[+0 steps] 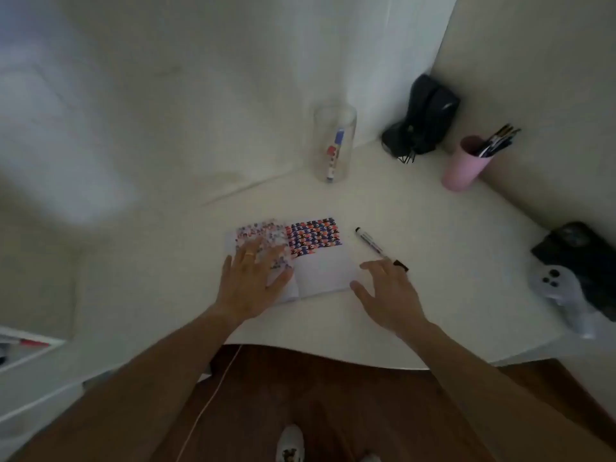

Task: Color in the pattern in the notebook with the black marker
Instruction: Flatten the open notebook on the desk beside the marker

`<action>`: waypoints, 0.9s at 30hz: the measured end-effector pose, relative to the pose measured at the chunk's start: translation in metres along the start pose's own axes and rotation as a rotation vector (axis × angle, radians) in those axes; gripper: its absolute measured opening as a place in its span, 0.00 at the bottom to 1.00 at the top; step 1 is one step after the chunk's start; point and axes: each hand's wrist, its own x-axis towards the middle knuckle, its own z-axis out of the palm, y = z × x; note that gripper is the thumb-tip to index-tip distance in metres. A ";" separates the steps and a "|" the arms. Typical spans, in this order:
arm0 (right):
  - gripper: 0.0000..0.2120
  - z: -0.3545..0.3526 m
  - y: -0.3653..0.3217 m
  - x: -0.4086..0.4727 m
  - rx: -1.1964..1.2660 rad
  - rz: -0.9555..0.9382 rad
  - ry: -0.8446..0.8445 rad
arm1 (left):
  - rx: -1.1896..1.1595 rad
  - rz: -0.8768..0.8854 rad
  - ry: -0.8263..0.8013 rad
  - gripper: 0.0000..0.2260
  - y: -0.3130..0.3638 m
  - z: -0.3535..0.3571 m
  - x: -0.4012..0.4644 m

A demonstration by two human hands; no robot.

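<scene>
An open notebook point(320, 265) lies on the white table point(433, 228). Its right page carries a red, blue and black pattern across the top, and its left page shows a fainter pattern. My left hand point(250, 285) rests flat on the left page with fingers spread. A black marker point(373, 245) lies on the table just right of the notebook, with a small dark cap-like end point(401, 264) near my fingertips. My right hand point(390, 298) hovers open beside the notebook's lower right corner, fingertips close to the marker's near end, holding nothing.
A clear glass jar point(334, 141) with markers stands at the back. A pink cup point(463, 165) of brushes and a black pouch point(423, 118) sit at the back right. A dark device point(580, 258) and a white controller point(563, 288) lie at the right edge.
</scene>
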 end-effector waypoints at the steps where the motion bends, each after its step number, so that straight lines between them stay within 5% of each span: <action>1: 0.25 0.014 0.006 0.003 -0.005 -0.030 0.047 | -0.015 0.003 -0.006 0.27 -0.002 0.009 0.001; 9: 0.20 0.073 0.022 0.007 -0.144 -0.086 0.398 | 0.016 0.037 0.274 0.27 -0.018 0.066 -0.005; 27: 0.22 0.079 0.017 -0.008 -0.146 -0.072 0.516 | -0.012 -0.017 0.421 0.29 -0.008 0.063 -0.020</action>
